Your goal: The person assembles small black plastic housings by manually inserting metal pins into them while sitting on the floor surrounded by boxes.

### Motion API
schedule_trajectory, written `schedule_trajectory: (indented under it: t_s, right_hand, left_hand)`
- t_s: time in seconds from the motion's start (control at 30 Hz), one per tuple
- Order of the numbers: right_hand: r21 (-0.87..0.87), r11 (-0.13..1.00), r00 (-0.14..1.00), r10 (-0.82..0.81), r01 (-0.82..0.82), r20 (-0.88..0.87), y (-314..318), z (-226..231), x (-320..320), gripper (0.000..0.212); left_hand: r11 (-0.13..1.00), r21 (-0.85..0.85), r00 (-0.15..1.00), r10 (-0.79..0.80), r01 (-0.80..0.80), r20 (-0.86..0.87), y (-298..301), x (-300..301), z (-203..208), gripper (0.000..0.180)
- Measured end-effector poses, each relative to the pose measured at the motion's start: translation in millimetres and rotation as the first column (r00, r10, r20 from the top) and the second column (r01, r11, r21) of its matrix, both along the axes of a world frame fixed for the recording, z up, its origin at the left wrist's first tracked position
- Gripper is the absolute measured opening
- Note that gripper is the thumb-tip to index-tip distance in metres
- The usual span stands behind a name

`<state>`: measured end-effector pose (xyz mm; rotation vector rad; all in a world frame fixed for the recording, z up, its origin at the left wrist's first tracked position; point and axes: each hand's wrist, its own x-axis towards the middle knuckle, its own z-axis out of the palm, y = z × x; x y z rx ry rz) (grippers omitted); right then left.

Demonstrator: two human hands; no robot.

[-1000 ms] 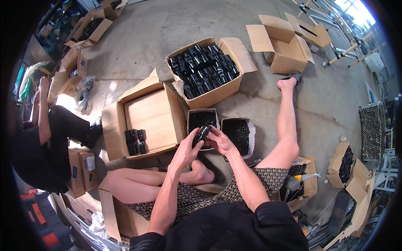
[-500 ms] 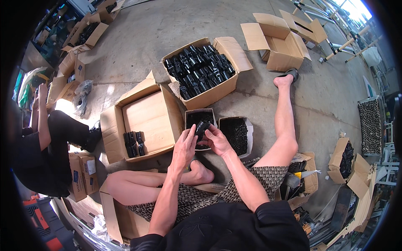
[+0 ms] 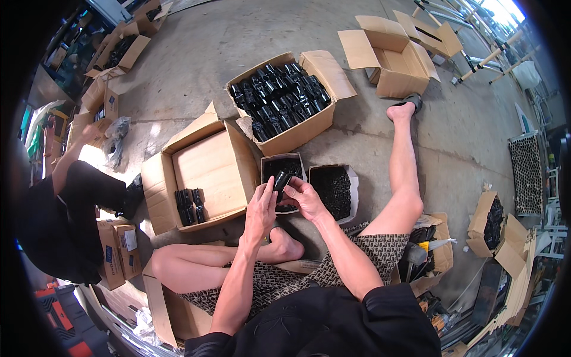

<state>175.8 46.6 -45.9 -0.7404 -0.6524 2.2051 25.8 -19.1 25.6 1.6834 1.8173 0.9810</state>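
Observation:
Between my two hands I hold a glossy black cylindrical part, tilted above a small box of black pieces. My left hand is closed around its left side, and the fingers of my right hand grip it from the right. Just to the right stands a second small box filled with tiny black pieces. Several similar black parts stand in a row in the open carton on the left. A carton farther off is packed with rows of such parts.
An open carton stands beyond my right foot. By my right knee is a box of tools. A co-worker in dark clothes sits at the left, near closed boxes. A black toolbox with red parts is behind them.
The black part has turned more upright between my hands, and my fingers have shifted slightly on it. At the left, the co-worker's arms have moved apart.

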Motion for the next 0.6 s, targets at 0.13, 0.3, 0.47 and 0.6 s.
schedule_trajectory:
  t_s: [0.13, 0.3, 0.47, 0.6]
  right_hand:
    - [0.010, 0.999, 0.998, -0.033, 0.032, 0.046, -1, 4, -4, 0.022]
    - [0.072, 0.996, 0.965, -0.061, 0.044, 0.254, 0, 12, -4, 0.027]
    - [0.223, 0.973, 0.747, -0.191, 0.059, 0.637, 27, -16, 31, 0.027]
    - [0.380, 0.790, -0.022, -0.445, -0.481, 0.895, 10, -76, 82, 0.020]
  left_hand:
    - [0.999, -0.036, 0.999, 0.000, 0.001, 0.038, 0, 0, -3, 0.041]
    - [0.991, -0.133, 0.971, 0.029, 0.003, 0.238, 1, 1, -14, 0.047]
    - [0.930, -0.361, 0.445, 0.296, 0.068, 0.845, -3, 0, -34, 0.038]
    - [0.931, -0.350, 0.335, 0.300, 0.099, 0.893, 0, -3, -22, 0.034]
